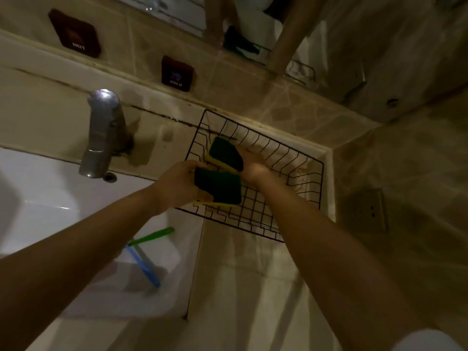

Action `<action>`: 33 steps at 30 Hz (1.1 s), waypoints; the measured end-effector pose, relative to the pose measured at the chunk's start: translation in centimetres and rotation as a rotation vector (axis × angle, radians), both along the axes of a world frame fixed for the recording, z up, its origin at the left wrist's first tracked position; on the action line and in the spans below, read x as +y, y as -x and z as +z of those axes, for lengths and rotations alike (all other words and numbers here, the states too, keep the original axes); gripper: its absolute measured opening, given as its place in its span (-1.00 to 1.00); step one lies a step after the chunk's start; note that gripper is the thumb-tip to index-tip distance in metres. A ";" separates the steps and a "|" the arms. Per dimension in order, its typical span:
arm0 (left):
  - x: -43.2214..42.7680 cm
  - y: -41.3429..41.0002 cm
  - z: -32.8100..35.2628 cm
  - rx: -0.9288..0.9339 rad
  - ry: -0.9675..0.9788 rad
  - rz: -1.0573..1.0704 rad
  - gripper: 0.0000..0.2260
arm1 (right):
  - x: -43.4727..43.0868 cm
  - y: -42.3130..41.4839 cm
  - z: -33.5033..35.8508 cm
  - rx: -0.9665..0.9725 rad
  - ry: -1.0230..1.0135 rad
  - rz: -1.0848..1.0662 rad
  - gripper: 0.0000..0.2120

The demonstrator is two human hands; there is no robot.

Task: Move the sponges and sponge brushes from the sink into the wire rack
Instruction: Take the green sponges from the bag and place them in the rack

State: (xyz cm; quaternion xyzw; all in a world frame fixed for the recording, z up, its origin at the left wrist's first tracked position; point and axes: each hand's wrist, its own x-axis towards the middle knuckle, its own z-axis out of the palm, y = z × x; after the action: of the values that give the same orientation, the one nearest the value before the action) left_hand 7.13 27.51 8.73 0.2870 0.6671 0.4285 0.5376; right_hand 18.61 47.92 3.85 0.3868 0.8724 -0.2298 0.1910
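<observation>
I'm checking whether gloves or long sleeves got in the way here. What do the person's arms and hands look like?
Both arms are bare from wrist to past the elbow, with no sleeves in view. The left hand and right hand are bare too: no gloves, and no watch, ring or band that I can make out. The dim, blurred picture could hide small items.

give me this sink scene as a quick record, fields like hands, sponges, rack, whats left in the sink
left hand: holds a green and yellow sponge above the rack's near edge
right hand: holds a second sponge above the rack
wire rack: black, on the counter right of the sink, bottom looks bare
sink: white; green-handled brush and blue-handled brush lie in it
faucet: metal, behind the sink
</observation>
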 end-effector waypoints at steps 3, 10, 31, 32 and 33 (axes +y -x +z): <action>0.4 0.0 -0.2 0.020 0.024 -0.041 -0.54 | 0.4 1.0 -1.1 -0.006 -0.025 -0.032 -0.25; 1.0 -0.1 -0.5 0.000 0.055 -0.061 -0.51 | 0.8 0.8 -0.1 0.042 0.018 -0.080 -0.14; 0.6 0.1 0.1 0.333 -0.073 0.342 -0.72 | -2.7 -2.2 7.8 0.233 0.076 0.128 -0.38; 0.3 0.2 -0.1 0.497 -0.078 0.337 -0.72 | -2.2 -2.1 7.6 0.249 0.038 0.110 -0.39; -0.1 0.3 -0.5 0.618 -0.072 0.325 -0.69 | -1.7 -1.9 7.4 0.248 0.006 0.099 -0.39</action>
State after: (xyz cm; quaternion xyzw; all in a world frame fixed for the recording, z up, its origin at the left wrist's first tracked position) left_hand 6.85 27.41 8.24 0.3119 0.8197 0.4247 0.2245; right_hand 20.49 46.22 11.22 0.3115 0.9066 -0.2687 0.0941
